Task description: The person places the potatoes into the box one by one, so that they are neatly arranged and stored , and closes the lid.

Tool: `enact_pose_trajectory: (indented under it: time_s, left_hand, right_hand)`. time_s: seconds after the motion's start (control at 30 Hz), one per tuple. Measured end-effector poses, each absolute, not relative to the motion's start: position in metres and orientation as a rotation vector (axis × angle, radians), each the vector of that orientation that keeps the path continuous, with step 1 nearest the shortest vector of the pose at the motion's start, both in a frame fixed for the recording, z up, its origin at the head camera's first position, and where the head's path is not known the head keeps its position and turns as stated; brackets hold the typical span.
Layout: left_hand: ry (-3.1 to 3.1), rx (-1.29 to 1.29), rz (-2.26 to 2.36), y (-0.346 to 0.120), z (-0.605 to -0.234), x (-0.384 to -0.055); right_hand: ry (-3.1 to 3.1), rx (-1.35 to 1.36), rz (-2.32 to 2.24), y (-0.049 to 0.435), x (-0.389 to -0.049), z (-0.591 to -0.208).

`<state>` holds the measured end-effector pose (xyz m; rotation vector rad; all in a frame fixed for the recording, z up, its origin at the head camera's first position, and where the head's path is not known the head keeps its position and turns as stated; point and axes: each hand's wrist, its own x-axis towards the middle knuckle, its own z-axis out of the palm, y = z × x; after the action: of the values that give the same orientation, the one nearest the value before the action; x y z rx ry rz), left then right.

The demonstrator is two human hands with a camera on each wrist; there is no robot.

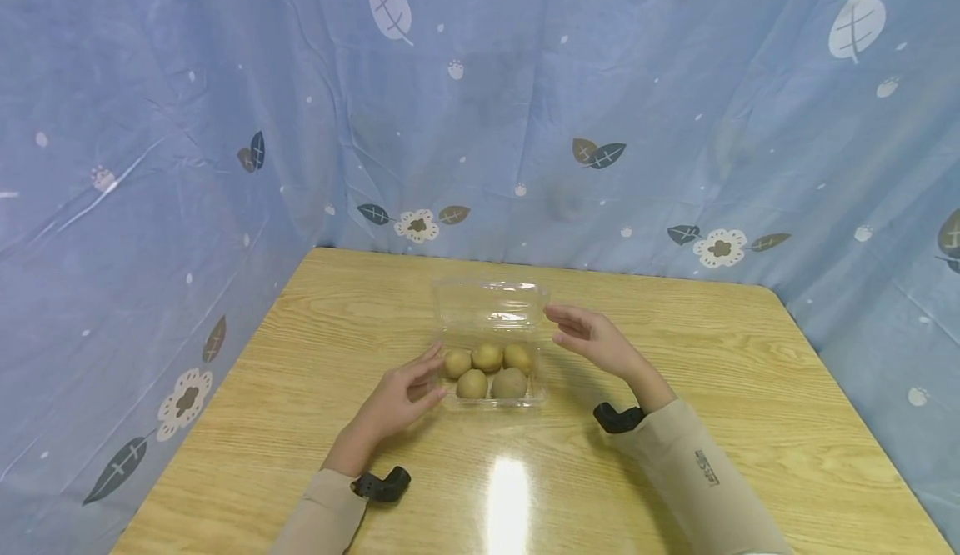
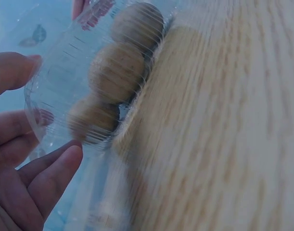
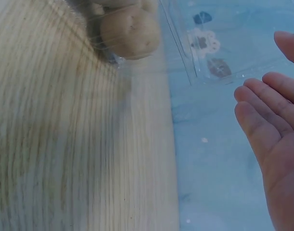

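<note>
A clear plastic clamshell box stands on the table with its transparent lid raised at the back. Inside sit several round, yellow-brown, potato-like items in two rows. My left hand is at the box's left end, thumb toward the front corner and fingers along the side. In the left wrist view its fingertips are right at the clear wall, slightly bent. My right hand hovers beside the lid's right edge, fingers extended and apart from the box. In the right wrist view its palm holds nothing.
The box rests on a wood-grain table with a bright glare patch near the front. A blue patterned curtain hangs behind and along both sides. Each wrist wears a black camera mount.
</note>
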<state>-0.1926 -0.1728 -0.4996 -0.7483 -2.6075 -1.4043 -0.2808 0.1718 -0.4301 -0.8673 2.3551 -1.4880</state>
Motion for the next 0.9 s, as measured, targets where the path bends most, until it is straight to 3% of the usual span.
enact_pose_trajectory:
  time_s: [0.9]
  left_hand:
    - [-2.649,-0.726,-1.400,-0.173,-0.498,-0.193]
  right_hand:
    - [2.395,-0.900,-1.495,0.178,-0.262,-0.445]
